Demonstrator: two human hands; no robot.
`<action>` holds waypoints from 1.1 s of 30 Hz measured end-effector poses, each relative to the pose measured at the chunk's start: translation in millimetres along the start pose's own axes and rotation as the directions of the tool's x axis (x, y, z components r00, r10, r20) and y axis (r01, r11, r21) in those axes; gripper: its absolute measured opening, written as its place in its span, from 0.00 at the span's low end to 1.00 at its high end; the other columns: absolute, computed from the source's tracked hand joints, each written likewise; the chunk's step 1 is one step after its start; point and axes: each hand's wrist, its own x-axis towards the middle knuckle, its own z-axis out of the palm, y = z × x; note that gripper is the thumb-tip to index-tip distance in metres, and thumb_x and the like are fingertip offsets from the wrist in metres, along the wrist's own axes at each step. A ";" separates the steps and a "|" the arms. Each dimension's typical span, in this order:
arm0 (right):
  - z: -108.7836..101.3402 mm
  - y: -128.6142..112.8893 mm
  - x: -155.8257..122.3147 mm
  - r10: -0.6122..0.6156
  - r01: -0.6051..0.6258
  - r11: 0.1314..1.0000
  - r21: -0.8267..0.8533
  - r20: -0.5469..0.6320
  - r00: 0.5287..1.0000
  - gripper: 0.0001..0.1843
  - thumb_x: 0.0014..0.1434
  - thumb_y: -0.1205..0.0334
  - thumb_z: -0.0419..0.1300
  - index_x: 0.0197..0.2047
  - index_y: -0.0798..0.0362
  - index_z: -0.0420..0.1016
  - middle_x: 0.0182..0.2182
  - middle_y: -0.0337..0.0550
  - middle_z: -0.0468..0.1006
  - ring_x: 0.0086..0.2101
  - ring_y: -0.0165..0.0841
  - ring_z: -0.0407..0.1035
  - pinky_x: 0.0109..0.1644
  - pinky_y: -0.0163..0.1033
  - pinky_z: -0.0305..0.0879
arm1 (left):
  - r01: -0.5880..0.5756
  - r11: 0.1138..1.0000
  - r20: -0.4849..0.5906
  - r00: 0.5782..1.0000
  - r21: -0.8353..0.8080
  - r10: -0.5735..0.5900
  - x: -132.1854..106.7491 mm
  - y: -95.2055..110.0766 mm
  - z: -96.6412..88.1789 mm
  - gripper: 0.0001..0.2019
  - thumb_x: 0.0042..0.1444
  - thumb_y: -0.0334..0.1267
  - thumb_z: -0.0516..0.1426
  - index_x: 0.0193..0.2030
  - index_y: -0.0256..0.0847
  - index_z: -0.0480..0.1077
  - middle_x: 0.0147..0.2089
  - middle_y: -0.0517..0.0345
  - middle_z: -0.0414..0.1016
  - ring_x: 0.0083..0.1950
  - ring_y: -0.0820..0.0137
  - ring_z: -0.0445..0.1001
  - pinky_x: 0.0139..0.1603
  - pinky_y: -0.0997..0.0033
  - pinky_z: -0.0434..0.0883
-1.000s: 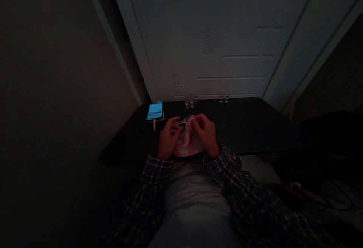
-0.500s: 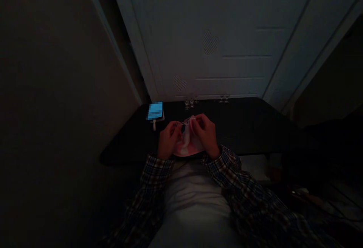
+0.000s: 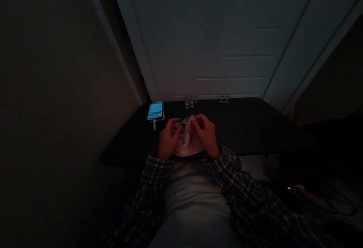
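The room is very dark. Both my hands meet over the near edge of a black table [image 3: 249, 127]. My left hand [image 3: 168, 139] pinches the stem end of a small clear glass [image 3: 183, 121] that lies tilted between the hands. My right hand [image 3: 205, 134] is closed on a pale pink cloth [image 3: 187, 144], pressing it against the glass. The cloth hangs down toward my lap. Plaid sleeves cover both forearms.
A lit phone [image 3: 155, 111] with a blue screen lies at the table's far left corner. Several small clear glasses [image 3: 191, 101] stand along the far edge, with more glasses [image 3: 224, 98] to their right. A white panelled door [image 3: 221, 40] rises behind the table. Cables [image 3: 323, 202] lie on the floor at the right.
The hands stay in place; the fingers shift slightly, working the cloth around the glass. Nothing else moved.
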 end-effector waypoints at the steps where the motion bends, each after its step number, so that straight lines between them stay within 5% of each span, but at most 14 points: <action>1: 0.0 -0.4 0.1 0.001 -0.001 1.000 -0.005 -0.002 1.000 0.10 0.59 0.55 0.52 0.36 0.51 0.69 0.28 0.38 0.75 0.29 0.29 0.69 0.33 0.33 0.64 | 0.001 1.000 0.001 1.000 0.000 -0.001 -0.1 0.1 0.1 0.16 0.52 0.38 0.54 0.49 0.41 0.65 0.33 0.59 0.72 0.23 0.76 0.69 0.23 0.79 0.66; 33: 1.1 0.9 0.4 0.001 -0.001 1.000 -0.002 -0.006 1.000 0.11 0.59 0.54 0.51 0.36 0.51 0.69 0.29 0.39 0.75 0.29 0.30 0.70 0.33 0.33 0.64 | -0.010 1.000 0.029 1.000 0.011 0.010 0.4 -6.0 0.0 0.15 0.55 0.42 0.53 0.48 0.42 0.64 0.30 0.61 0.71 0.23 0.76 0.69 0.24 0.78 0.66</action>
